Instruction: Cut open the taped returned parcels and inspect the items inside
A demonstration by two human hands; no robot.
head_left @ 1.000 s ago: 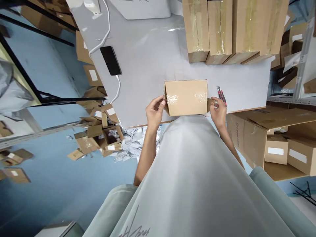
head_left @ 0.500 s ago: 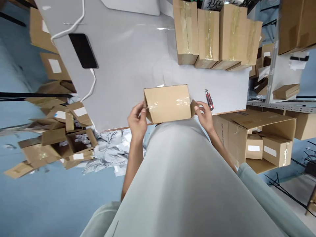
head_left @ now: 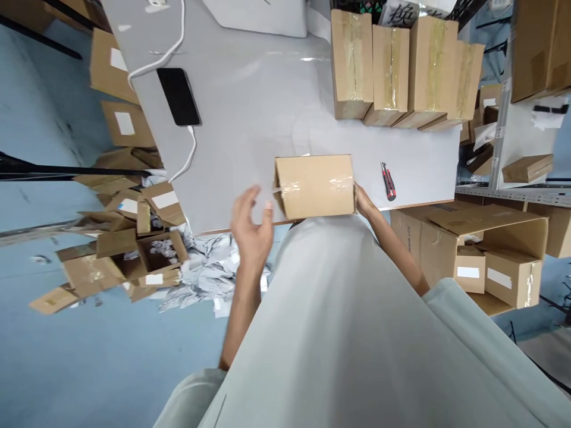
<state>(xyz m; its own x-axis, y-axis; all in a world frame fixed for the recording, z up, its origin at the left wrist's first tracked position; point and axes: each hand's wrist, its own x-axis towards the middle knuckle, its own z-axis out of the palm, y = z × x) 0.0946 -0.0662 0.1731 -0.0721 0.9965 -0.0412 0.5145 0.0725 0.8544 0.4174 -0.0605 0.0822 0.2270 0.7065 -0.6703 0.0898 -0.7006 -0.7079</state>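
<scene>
A small cardboard box (head_left: 316,187) lies at the table's front edge, close against my body, with clear tape across its top face. My left hand (head_left: 252,226) is off the box, just left of its end, with thumb and fingers apart and nothing in them; motion blurs it slightly. At the left end a loose strip of tape (head_left: 277,189) sticks out. My right hand (head_left: 364,201) touches the box's right end, and its fingers are mostly hidden behind that end. A red and black utility knife (head_left: 388,182) lies on the table right of the box.
Taped cardboard boxes (head_left: 352,65) stand in a row at the table's back right. A phone (head_left: 179,97) with a white cable lies at left. A large open carton (head_left: 423,246) with smaller boxes is at right. Opened boxes (head_left: 89,270) and crumpled paper (head_left: 205,267) lie at lower left.
My left hand has let go of the box's left end and drawn away leftward. My right hand has moved in against the right end, where the flap no longer sticks out.
</scene>
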